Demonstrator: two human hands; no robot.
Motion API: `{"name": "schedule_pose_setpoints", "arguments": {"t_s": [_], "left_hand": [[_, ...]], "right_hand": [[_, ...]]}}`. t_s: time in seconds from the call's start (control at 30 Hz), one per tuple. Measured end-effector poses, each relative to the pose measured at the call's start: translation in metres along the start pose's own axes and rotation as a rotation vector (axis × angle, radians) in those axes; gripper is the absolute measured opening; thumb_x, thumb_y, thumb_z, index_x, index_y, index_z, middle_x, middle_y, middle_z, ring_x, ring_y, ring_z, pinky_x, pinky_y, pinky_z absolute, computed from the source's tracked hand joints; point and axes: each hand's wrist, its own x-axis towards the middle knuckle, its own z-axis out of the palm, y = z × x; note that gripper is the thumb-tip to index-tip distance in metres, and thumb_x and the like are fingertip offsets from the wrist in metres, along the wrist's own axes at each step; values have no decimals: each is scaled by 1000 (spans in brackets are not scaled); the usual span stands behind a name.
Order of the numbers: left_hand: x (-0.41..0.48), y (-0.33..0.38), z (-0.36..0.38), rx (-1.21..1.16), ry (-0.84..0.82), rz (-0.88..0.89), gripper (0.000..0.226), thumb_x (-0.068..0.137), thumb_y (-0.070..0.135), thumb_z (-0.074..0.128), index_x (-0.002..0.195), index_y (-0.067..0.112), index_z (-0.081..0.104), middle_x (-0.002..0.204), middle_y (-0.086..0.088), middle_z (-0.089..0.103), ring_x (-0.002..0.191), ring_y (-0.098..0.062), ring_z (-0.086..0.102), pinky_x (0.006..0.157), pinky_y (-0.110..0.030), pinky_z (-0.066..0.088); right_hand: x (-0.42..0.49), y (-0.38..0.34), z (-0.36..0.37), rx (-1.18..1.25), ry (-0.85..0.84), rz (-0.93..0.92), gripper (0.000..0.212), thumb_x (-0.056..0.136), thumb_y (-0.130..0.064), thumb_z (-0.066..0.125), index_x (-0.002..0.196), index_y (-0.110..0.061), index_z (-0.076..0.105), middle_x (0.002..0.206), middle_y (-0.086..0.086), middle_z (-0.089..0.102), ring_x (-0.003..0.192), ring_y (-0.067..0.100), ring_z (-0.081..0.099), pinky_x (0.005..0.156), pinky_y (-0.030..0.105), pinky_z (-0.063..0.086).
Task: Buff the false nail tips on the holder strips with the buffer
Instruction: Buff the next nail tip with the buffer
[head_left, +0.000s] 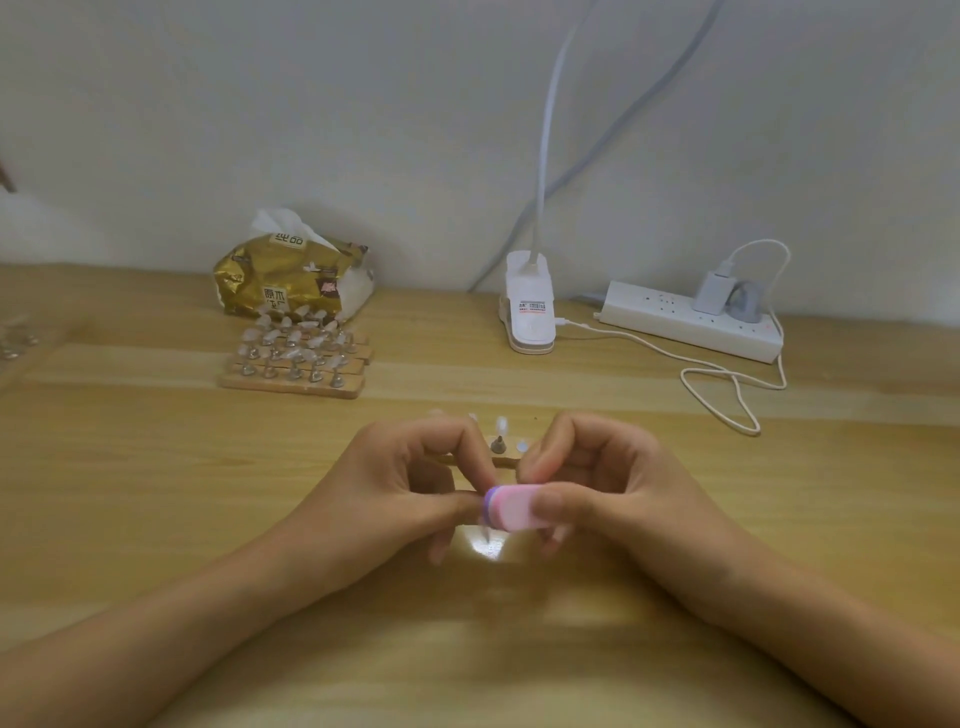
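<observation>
A pink buffer block (511, 506) with a purple edge is gripped in my right hand (587, 480), thumb on top, at the table's middle. My left hand (410, 486) pinches something small against the buffer's left end; the item is hidden by the fingers. Just behind the hands lies a wooden holder strip (501, 457) with clear false nail tips (501, 427) on metal stands, partly covered by my fingers. Further back left sits a stack of holder strips (293, 374) carrying several nail tips.
A gold tissue pack (291, 280) stands behind the stack at the wall. A white clip lamp base (527, 312) and a white power strip (685, 319) with a plugged charger and looping cable (727, 395) lie at the back right on the wooden table (156, 493).
</observation>
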Motion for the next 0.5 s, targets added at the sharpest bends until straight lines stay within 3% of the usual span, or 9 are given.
{"name": "schedule_pose_setpoints", "arguments": {"t_s": [0.17,0.27,0.33,0.5], "left_hand": [[2,-2,0,-6,34,-18,15,69,15,78,67,19,64,60,2,63,38,-12,53,48,-15,42],[1,-3,0,19,-2,3,13,74,15,76,71,19,64,59,13,63,38,-8,53,49,-13,41],[0,-5,0,30,14,-16,14,74,18,76,71,20,63,58,14,64,39,-8,53,50,-14,41],[2,-6,-2,9,57,-51,19,73,23,83,75,19,65,88,-6,75,45,-12,57,54,-17,46]], "right_hand": [[3,-1,-6,17,52,-6,18,71,-6,80,70,-22,71,77,4,72,59,11,63,55,19,53],[2,2,-5,20,-11,-14,11,71,-15,80,74,-20,71,80,5,72,63,12,65,57,20,55],[4,6,-8,23,23,4,15,71,-10,82,74,-19,70,82,8,72,63,13,63,56,20,54],[6,2,-22,19,115,-23,13,78,-8,77,79,-14,66,74,2,67,56,8,57,51,18,51]]}}
